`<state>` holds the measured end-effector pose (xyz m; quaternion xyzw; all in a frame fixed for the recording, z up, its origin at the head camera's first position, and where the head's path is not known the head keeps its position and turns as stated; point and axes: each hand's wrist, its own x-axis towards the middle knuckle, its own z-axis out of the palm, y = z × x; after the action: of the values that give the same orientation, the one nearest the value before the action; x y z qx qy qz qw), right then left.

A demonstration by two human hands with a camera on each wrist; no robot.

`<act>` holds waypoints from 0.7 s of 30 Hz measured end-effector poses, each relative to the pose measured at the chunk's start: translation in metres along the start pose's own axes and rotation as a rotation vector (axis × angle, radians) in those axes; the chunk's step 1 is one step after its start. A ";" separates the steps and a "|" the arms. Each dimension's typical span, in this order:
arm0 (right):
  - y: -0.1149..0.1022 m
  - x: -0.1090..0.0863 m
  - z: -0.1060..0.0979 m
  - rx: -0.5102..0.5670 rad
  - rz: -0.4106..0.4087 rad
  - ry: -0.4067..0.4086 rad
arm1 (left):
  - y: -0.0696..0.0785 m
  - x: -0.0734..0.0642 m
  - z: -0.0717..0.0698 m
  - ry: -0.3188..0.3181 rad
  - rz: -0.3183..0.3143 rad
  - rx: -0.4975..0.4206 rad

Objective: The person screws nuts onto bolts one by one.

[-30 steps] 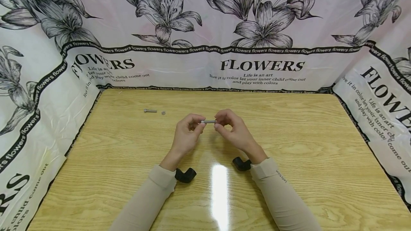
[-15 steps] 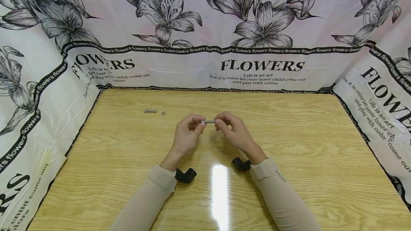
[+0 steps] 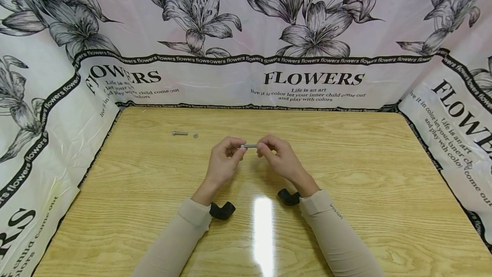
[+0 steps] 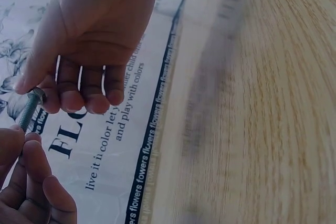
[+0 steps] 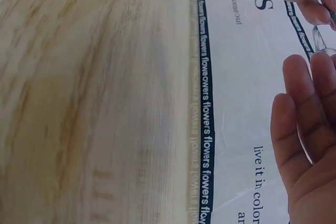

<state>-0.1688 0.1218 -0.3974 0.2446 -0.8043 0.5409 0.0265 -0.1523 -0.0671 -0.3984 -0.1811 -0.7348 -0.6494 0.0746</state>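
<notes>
Between the two hands a metal bolt (image 3: 250,145) lies level over the wooden table. Its head end is pinched by the thumb and forefinger of my left hand (image 3: 224,159). My right hand (image 3: 282,159) pinches the opposite end, its fingertips covering the tip; I cannot tell whether a nut sits under them. In the left wrist view the threaded shank of the bolt (image 4: 29,113) shows between both sets of fingertips. Behind the left hand, a second bolt (image 3: 180,133) and a small nut (image 3: 195,135) lie apart on the table.
The wooden table (image 3: 365,174) reaches back to a white flower-printed cloth (image 3: 215,84), which also hangs at both sides. Black elbow-shaped pieces (image 3: 222,211) stick out at the wrists, the right one (image 3: 288,197) by the sleeve cuff.
My right thumb has slid up and forward against the bolt's end, and the right knuckles have dropped slightly. The left hand and the bolt keep their place.
</notes>
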 end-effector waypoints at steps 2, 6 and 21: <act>-0.001 0.000 0.000 -0.014 0.013 0.010 | 0.000 0.000 0.000 0.000 0.000 -0.005; -0.002 0.000 -0.001 -0.016 0.023 0.008 | -0.001 0.000 0.001 0.005 0.003 -0.004; 0.009 0.001 0.002 0.033 -0.110 -0.022 | -0.001 0.001 0.000 0.009 0.003 -0.001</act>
<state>-0.1729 0.1219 -0.4057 0.2950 -0.7806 0.5493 0.0433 -0.1534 -0.0672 -0.3994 -0.1791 -0.7340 -0.6504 0.0790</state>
